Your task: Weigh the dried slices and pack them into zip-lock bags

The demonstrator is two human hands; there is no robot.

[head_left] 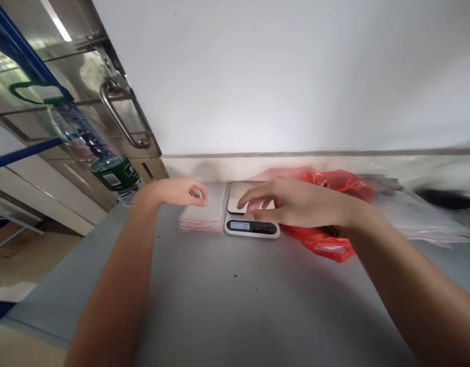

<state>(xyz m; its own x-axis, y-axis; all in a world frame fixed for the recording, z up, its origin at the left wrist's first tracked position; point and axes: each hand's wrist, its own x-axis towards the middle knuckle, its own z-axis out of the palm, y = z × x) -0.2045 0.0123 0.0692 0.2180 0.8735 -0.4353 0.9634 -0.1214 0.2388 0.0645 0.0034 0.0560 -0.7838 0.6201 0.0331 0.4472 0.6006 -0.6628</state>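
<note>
My left hand is just above the left side of a stack of clear zip bags with red seal lines. Its thumb and fingers curl together in a pinch; whether anything is between them I cannot make out. To the right of the stack lies a small white kitchen scale with a lit display. Over the scale's plate hovers my right hand, its fingers bent and apart, with nothing visible in them. The hand partly hides the plate and the buttons. A red plastic bag sits behind and beneath the right wrist.
A large clear bottle with a green label and handle stands at the table's left edge. More clear zip bags and a dark object lie to the right. A white wall rises behind the grey table; metal doors are at left.
</note>
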